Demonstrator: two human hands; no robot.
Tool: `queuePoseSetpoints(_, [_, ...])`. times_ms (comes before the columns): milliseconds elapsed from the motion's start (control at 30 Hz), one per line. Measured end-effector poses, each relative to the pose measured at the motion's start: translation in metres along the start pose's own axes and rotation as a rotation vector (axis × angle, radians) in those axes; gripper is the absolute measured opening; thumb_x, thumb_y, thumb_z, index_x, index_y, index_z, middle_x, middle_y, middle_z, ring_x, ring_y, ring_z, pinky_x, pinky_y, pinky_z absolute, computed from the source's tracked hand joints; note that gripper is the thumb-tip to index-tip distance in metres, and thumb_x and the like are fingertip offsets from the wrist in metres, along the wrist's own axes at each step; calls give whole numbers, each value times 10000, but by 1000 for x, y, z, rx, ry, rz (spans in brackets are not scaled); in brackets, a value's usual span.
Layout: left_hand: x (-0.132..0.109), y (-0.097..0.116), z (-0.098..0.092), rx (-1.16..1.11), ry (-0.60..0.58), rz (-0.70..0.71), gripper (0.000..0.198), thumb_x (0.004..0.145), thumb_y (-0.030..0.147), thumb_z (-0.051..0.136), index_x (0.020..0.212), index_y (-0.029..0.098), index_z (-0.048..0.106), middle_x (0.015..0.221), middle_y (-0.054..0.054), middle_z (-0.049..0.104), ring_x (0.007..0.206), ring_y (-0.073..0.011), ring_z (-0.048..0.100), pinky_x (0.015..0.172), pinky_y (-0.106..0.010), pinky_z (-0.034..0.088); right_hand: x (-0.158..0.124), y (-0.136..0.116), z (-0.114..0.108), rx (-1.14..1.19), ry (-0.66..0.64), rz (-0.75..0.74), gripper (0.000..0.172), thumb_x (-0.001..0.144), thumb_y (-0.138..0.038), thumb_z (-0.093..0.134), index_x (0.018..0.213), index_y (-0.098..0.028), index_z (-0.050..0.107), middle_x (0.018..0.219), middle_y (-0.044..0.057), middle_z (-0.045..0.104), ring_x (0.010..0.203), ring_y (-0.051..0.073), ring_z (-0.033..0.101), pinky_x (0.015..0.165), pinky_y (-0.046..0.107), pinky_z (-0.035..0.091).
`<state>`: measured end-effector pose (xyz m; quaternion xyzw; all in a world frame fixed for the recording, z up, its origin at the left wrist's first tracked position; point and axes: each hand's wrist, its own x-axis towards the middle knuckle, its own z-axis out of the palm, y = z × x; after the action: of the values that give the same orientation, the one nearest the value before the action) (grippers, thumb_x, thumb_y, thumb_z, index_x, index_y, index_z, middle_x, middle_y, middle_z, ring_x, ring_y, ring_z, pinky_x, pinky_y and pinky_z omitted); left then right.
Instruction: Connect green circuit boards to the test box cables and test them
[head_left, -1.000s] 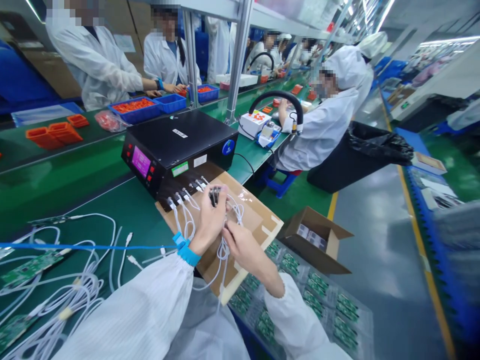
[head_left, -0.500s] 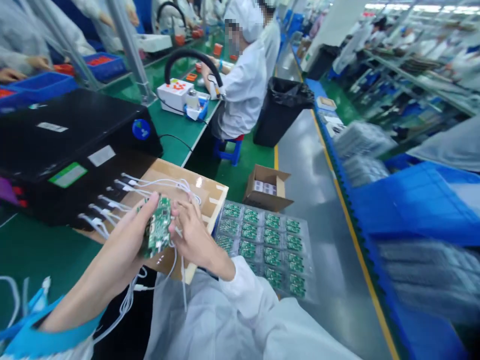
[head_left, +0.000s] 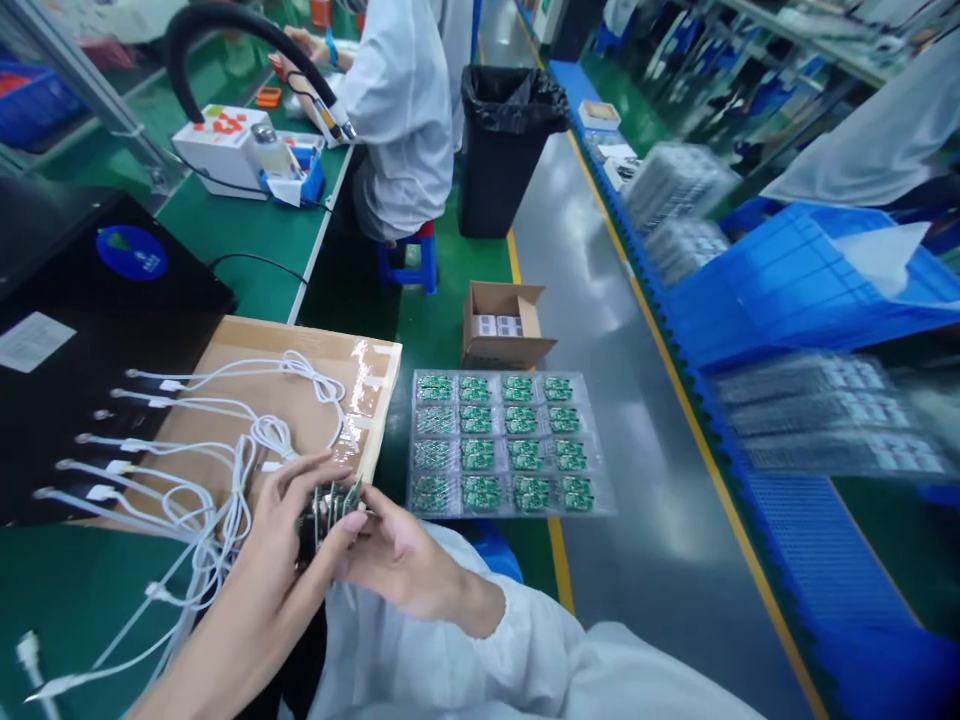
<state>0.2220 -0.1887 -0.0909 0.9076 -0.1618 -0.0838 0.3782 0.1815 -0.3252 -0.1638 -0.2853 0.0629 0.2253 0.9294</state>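
Note:
My left hand point(head_left: 281, 545) and my right hand point(head_left: 394, 555) meet at the table's near edge. Both are closed round a small stack of green circuit boards point(head_left: 330, 507), held edge-up between the fingers. White cables point(head_left: 225, 440) run from the black tester box point(head_left: 67, 360) across a cardboard sheet point(head_left: 315, 345) to just left of my hands. A clear tray of green circuit boards point(head_left: 502, 440) lies to the right of my hands, lower than the table.
A small open cardboard box point(head_left: 506, 325) sits on the floor beyond the tray. A co-worker in white point(head_left: 405, 110) sits on a blue stool by a black bin point(head_left: 499, 140). Blue crates point(head_left: 795, 280) and blurred trays fill the right side.
The view has swung right and down. My hands have dropped from near the tester's cables to the table's near edge, and the boards now show edge-on instead of face-on.

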Motion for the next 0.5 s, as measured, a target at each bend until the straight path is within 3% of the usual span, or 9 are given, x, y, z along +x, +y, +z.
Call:
queuePoseSetpoints(67, [0, -2, 1, 34, -60, 48, 358, 954, 480, 596, 1262, 305, 649, 1422, -106, 600, 1402, -338, 538, 1150, -542, 494, -9, -4, -12, -5, 0, 53, 712, 521, -339, 1038, 1119, -230, 669, 975, -25, 697, 931, 148, 693, 1030, 380, 553])
queuePoseSetpoints(167, [-1, -2, 1, 25, -183, 92, 352, 935, 463, 629, 1255, 326, 683, 1380, -100, 633, 1337, -339, 591, 1097, -511, 546, -16, -9, -27, -110, -56, 134, 510, 553, -399, 1013, 880, -171, 694, 819, -34, 683, 774, 127, 673, 919, 353, 570])
queuePoseSetpoints(333, [-3, 10, 2, -86, -362, -31, 369, 964, 453, 596, 1309, 358, 684, 1229, -69, 727, 1120, -311, 709, 952, -434, 624, -15, -8, -30, -257, -196, 123, 501, 544, -488, 993, 811, -163, 721, 803, -18, 689, 762, 137, 646, 849, 336, 562])
queuePoseSetpoints(500, [-3, 12, 7, -96, -309, -93, 408, 960, 508, 591, 1305, 316, 694, 1262, -89, 738, 1141, -317, 724, 974, -446, 616, -14, 1, -25, -187, -133, 99, 524, 613, -576, 946, 822, -174, 681, 807, -18, 671, 752, 114, 608, 818, 299, 548])
